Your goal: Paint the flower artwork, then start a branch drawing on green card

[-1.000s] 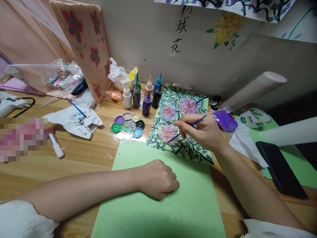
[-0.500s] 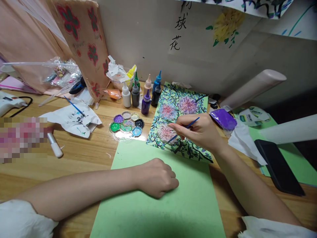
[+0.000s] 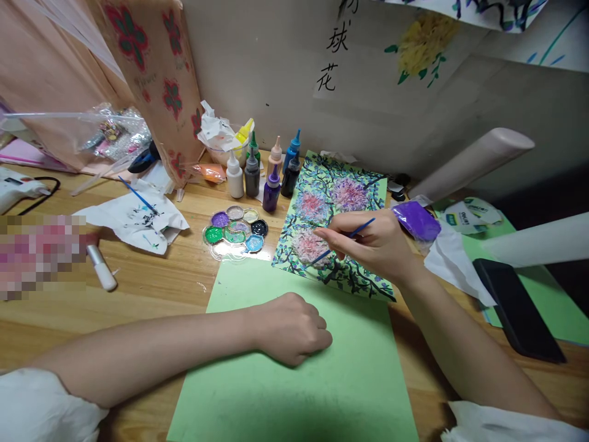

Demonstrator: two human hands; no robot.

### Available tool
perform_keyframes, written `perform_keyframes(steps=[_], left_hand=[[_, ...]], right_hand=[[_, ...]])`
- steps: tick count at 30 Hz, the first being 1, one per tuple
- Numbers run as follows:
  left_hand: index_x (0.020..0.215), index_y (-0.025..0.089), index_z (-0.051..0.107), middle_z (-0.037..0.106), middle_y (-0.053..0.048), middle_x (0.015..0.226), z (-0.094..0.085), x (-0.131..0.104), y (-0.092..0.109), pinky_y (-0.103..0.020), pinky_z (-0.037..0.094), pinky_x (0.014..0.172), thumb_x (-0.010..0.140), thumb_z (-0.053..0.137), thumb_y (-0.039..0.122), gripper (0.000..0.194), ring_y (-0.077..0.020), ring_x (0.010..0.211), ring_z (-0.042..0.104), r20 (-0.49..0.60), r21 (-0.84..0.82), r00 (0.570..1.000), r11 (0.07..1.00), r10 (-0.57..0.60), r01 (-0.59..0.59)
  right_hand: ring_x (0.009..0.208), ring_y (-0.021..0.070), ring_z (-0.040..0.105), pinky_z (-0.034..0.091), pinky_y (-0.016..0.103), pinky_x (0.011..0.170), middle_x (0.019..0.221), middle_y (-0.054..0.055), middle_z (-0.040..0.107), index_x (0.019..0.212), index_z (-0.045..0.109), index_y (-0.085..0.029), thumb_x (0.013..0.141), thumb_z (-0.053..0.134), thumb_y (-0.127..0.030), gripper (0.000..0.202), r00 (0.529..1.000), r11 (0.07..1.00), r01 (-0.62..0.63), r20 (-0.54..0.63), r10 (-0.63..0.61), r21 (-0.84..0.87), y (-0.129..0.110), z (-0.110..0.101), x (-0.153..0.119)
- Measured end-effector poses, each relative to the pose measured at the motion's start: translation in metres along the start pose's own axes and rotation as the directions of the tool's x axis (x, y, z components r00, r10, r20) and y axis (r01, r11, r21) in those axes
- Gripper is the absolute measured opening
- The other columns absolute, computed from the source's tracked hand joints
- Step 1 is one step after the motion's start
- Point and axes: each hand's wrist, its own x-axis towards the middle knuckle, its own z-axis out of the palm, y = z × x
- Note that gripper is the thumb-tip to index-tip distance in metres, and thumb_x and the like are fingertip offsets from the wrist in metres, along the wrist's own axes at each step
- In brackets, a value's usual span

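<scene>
My right hand pinches a thin blue paintbrush over the lower part of a painting. The brush slants down to the left, its tip by the lower pink fluffy flower; I cannot tell whether it touches. Black branches and blue-green leaves cover the painting's green ground, with two more fluffy flowers higher up. Closed in a loose fist, my left hand rests on a plain green sheet nearer to me, and nothing shows in it. Left of the painting lies a flower-shaped paint palette with several filled wells.
Several paint bottles stand behind the palette. A stained tissue with a second brush lies left. To the right are a purple packet, a black phone and a white roll.
My right hand has shifted very slightly to the right with the paintbrush. The left fist stays in place on the green sheet.
</scene>
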Motion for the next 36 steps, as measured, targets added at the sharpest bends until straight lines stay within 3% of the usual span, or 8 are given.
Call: perform_keyframes(steps=[5, 9, 13, 17, 27, 30, 33, 36], left_hand=[[0.066, 0.018, 0.053, 0.061, 0.001, 0.067, 0.001, 0.0, -0.001, -0.031, 0.023, 0.041, 0.068, 0.059, 0.018, 0.006, -0.0145, 0.057, 0.05, -0.014, 0.007, 1.0, 1.0, 0.001, -0.001], [0.066, 0.018, 0.053, 0.061, 0.0, 0.066, 0.001, 0.0, -0.001, -0.031, 0.022, 0.041, 0.068, 0.059, 0.018, 0.006, -0.0145, 0.058, 0.05, -0.012, -0.007, 1.0, 1.0, 0.004, -0.005], [0.066, 0.018, 0.053, 0.06, 0.0, 0.067, 0.0, 0.0, 0.0, -0.031, 0.021, 0.04, 0.069, 0.058, 0.017, 0.006, -0.0148, 0.058, 0.051, 0.0, -0.013, 1.0, 1.0, 0.0, 0.0], [0.066, 0.018, 0.055, 0.061, 0.0, 0.067, 0.0, 0.0, 0.001, -0.031, 0.022, 0.04, 0.068, 0.058, 0.017, 0.004, -0.015, 0.058, 0.051, 0.004, -0.012, 1.0, 1.0, -0.001, 0.001], [0.067, 0.018, 0.055, 0.062, 0.0, 0.068, 0.0, 0.0, 0.001, -0.031, 0.022, 0.04, 0.069, 0.059, 0.018, 0.005, -0.015, 0.059, 0.053, 0.011, -0.013, 1.0, 1.0, -0.002, 0.002], [0.067, 0.018, 0.054, 0.062, 0.0, 0.068, 0.001, 0.0, 0.0, -0.031, 0.021, 0.041, 0.068, 0.06, 0.018, 0.005, -0.015, 0.059, 0.052, -0.006, -0.004, 1.0, 1.0, 0.003, -0.003], [0.067, 0.018, 0.054, 0.062, 0.0, 0.068, 0.001, 0.0, 0.0, -0.031, 0.021, 0.041, 0.068, 0.06, 0.018, 0.006, -0.0148, 0.059, 0.052, -0.02, -0.006, 1.0, 1.0, 0.001, -0.001], [0.066, 0.018, 0.053, 0.061, 0.0, 0.068, 0.001, -0.001, 0.0, -0.031, 0.022, 0.04, 0.068, 0.06, 0.018, 0.007, -0.0147, 0.059, 0.052, -0.022, -0.008, 1.0, 1.0, 0.005, -0.005]], right_hand=[[0.041, 0.0061, 0.037, 0.027, 0.023, 0.045, 0.042, -0.004, 0.045, 0.047, 0.046, -0.017, 0.085, 0.054, -0.026, 0.04, 1.0, 1.0, 0.014, -0.025, -0.013, 0.013, 0.001, 0.0, -0.001], [0.052, 0.0091, 0.049, 0.037, 0.023, 0.053, 0.054, -0.001, 0.056, 0.06, 0.056, -0.018, 0.086, 0.053, -0.028, 0.028, 0.995, 0.981, 0.018, -0.096, 0.0, 0.192, -0.001, 0.001, -0.001], [0.072, 0.0132, 0.057, 0.043, 0.025, 0.066, 0.078, 0.004, 0.064, 0.083, 0.061, -0.018, 0.089, 0.049, -0.028, 0.017, 0.999, 0.978, -0.019, 0.052, 0.008, 0.205, -0.003, 0.013, -0.001], [0.077, 0.0136, 0.056, 0.042, 0.025, 0.068, 0.082, 0.004, 0.063, 0.088, 0.06, -0.018, 0.09, 0.046, -0.027, 0.017, 0.98, 0.987, -0.016, 0.198, -0.017, 0.163, -0.003, 0.027, 0.0], [0.077, 0.0122, 0.057, 0.041, 0.023, 0.068, 0.084, 0.002, 0.064, 0.087, 0.062, -0.018, 0.091, 0.045, -0.031, 0.021, 0.968, 0.959, -0.156, 0.23, 0.102, 0.235, -0.005, 0.029, 0.002], [0.074, 0.0128, 0.057, 0.042, 0.025, 0.067, 0.079, 0.003, 0.064, 0.08, 0.062, -0.018, 0.092, 0.042, -0.033, 0.027, 0.985, 0.941, -0.156, 0.115, 0.127, 0.299, -0.002, 0.023, 0.002], [0.059, 0.0114, 0.053, 0.04, 0.025, 0.06, 0.062, 0.001, 0.059, 0.064, 0.058, -0.017, 0.092, 0.039, -0.037, 0.04, 0.986, 0.922, -0.135, -0.039, 0.16, 0.363, 0.002, 0.014, 0.0], [0.05, 0.01, 0.047, 0.038, 0.025, 0.056, 0.05, -0.001, 0.052, 0.053, 0.053, -0.018, 0.091, 0.042, -0.038, 0.045, 0.986, 0.941, -0.118, -0.077, 0.149, 0.317, 0.004, 0.007, -0.001]])
